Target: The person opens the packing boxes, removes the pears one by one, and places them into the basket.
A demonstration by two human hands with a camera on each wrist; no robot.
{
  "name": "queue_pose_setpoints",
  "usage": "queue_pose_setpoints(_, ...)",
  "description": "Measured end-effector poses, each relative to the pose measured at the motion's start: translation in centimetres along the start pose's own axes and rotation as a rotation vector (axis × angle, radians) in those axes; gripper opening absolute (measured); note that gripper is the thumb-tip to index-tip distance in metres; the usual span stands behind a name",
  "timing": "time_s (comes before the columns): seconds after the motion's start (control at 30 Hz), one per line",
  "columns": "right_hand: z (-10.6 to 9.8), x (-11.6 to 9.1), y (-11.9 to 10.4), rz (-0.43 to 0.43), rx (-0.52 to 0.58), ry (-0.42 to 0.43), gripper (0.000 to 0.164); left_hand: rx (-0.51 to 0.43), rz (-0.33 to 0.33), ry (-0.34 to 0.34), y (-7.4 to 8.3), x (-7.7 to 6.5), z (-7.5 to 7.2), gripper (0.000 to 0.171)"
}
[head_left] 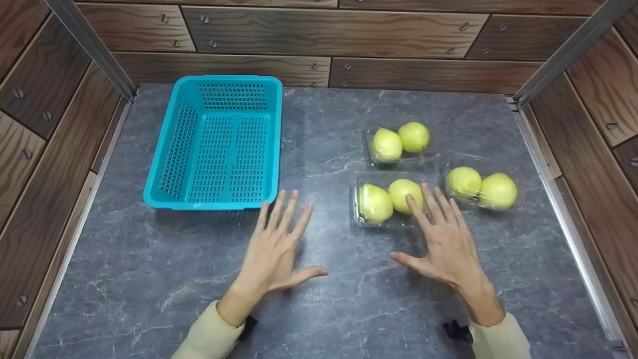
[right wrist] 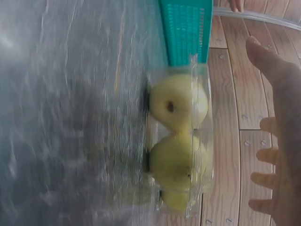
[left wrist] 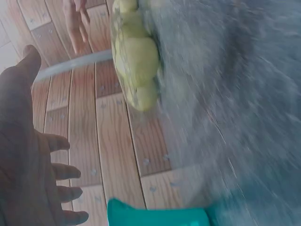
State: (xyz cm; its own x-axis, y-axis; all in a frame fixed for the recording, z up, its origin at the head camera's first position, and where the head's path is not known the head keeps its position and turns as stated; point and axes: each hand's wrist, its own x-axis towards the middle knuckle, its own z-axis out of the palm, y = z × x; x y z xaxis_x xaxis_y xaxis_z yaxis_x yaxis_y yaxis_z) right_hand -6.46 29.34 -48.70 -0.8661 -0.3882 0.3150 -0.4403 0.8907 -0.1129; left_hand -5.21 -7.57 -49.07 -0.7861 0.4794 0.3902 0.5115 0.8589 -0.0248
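My left hand [head_left: 273,252] is held over the grey table, fingers spread and straight, with nothing in it. Its fingertips lie close to the near right corner of a turquoise plastic basket [head_left: 229,205]. My right hand [head_left: 446,249], also spread and holding nothing, hovers by the nearest clear plastic box of yellow-green, pear-like fruits [head_left: 376,204]. Overlap hides part of this box's right end in the head view; the right wrist view shows a gap between the fingers [right wrist: 268,155] and the box. Two more clear boxes hold fruits [head_left: 387,144] behind it and fruits [head_left: 498,191] to its right.
The basket stands at the back left, its slotted floor [head_left: 229,159] visible. Wood-patterned panels [head_left: 329,32] rise behind and on both sides. Metal rails [head_left: 563,219] border the grey marbled tabletop [head_left: 344,319].
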Motion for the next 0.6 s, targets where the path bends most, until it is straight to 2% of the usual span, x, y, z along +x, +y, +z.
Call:
queue_pose_setpoints(0.07,0.1,0.3,0.5,-0.022,0.000,-0.006,0.117,0.020,0.031,-0.010,0.4,0.9,0.5,0.126)
queue_pose_setpoints(0.23,0.4,1.1,2.0,-0.051,-0.001,-0.017,0.116,0.000,0.071,-0.103,1.6,3.1,1.6,0.122)
queue_pose_setpoints(0.4,0.9,1.7,3.3,-0.052,-0.002,-0.043,0.115,-0.081,0.058,-0.220,2.3,5.3,2.8,0.120)
queue_pose_setpoints(0.6,1.4,1.8,4.6,-0.043,-0.009,-0.077,0.113,-0.152,0.059,-0.313,3.1,7.6,4.3,0.117)
